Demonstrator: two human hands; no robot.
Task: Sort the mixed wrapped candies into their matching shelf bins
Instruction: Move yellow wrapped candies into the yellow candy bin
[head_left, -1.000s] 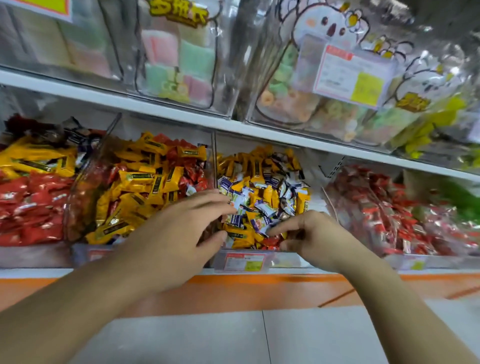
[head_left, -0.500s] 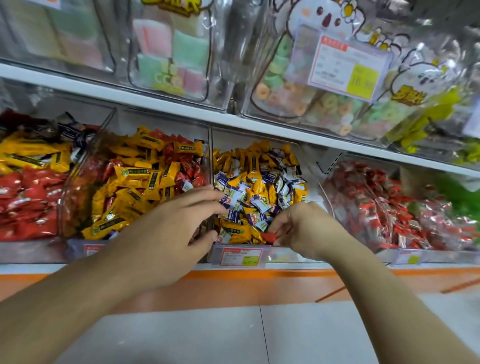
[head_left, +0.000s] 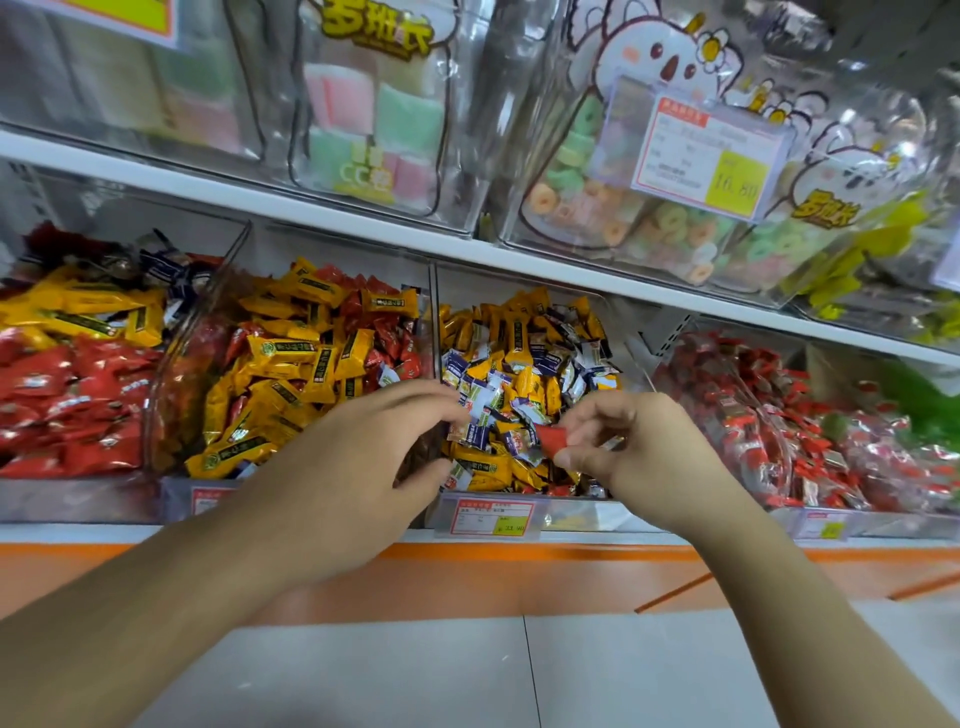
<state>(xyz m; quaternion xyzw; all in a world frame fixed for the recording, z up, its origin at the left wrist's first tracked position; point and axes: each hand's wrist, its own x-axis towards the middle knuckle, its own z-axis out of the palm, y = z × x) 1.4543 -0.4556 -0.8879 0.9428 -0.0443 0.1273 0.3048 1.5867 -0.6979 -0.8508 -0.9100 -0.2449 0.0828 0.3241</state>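
Right hand (head_left: 618, 447) pinches red candy (head_left: 554, 439); left hand (head_left: 363, 457) beside it, fingers relaxed.

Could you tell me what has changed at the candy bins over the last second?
The right hand has pinched a red candy and lifted it out of the middle bin, where it was digging before. The left hand stays open at that bin's left edge, holding nothing. The other bins look unchanged.

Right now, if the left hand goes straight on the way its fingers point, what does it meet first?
Probably the purple-and-white candies in the middle bin; the left hand points right at them, fingertips seemingly just short, though depth is unclear.
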